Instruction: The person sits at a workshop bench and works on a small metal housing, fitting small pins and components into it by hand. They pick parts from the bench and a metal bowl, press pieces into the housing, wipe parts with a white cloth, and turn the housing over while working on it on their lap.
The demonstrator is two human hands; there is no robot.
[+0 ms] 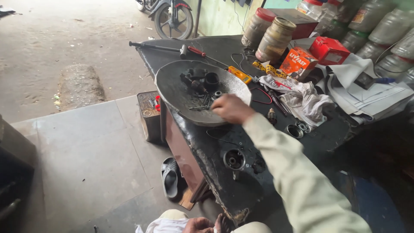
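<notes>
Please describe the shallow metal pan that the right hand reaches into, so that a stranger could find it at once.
Look at the black workbench and go to its far left corner. There lies a wide, shallow grey metal pan, overhanging the edge, with the right hand at its near rim. Unlike the jars and boxes behind it, it is open and holds small dark machine parts.

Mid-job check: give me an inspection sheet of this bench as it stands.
Surface: black, grimy workbench.
Job's things: shallow metal pan holding dark small parts; round metal part on the bench.
Clutter: rag, orange box, red box, jars, long-handled tool.
Hands: right hand over the pan's near rim, grip hidden; left hand low at the lap, partly hidden.
Cables: thin wires behind the pan.
Surroundings: sandal, metal can, motorbike wheel.
</notes>
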